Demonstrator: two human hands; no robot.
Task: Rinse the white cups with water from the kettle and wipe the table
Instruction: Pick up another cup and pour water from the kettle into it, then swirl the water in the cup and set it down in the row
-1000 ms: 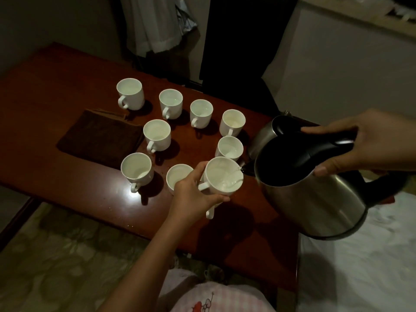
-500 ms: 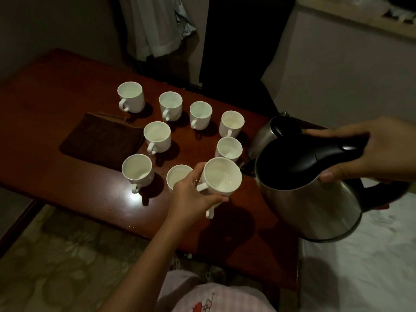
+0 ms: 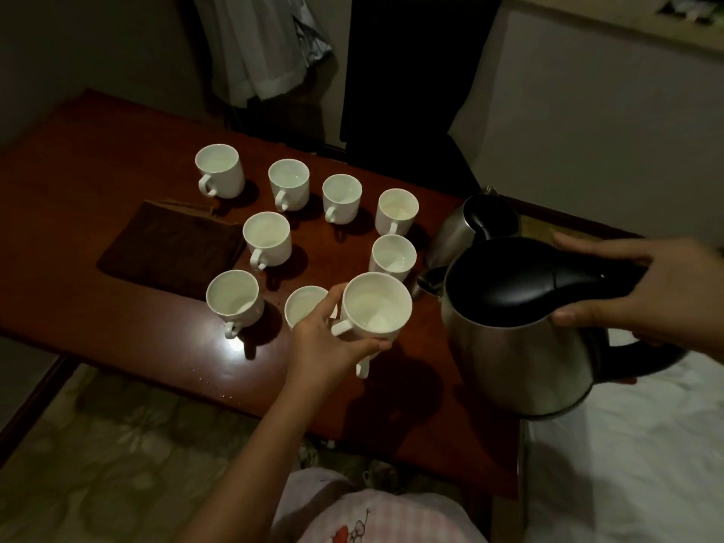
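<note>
The left hand (image 3: pixel 327 342) gripped a cup (image 3: pixel 374 307), fingers curled around its wall, and held it above the table (image 3: pixel 117 327) near the spout, probably to catch water without wetting the wood. The right hand (image 3: pixel 642 291) was closed around the black handle of the kettle (image 3: pixel 517 339), carrying it upright beside the cup. The spout pointed left toward the cup (the handle pointed right), so its long axis ran left to right. Eight more cups (image 3: pixel 267 240) stood upright behind; some seemed to contain water, but the light was dim. A brown cloth (image 3: pixel 168 244) lay to their left.

Cups (image 3: pixel 267 240) stand on the table (image 3: pixel 78 158), cloth (image 3: pixel 168 248) left, kettle (image 3: pixel 517 335) right.
</note>
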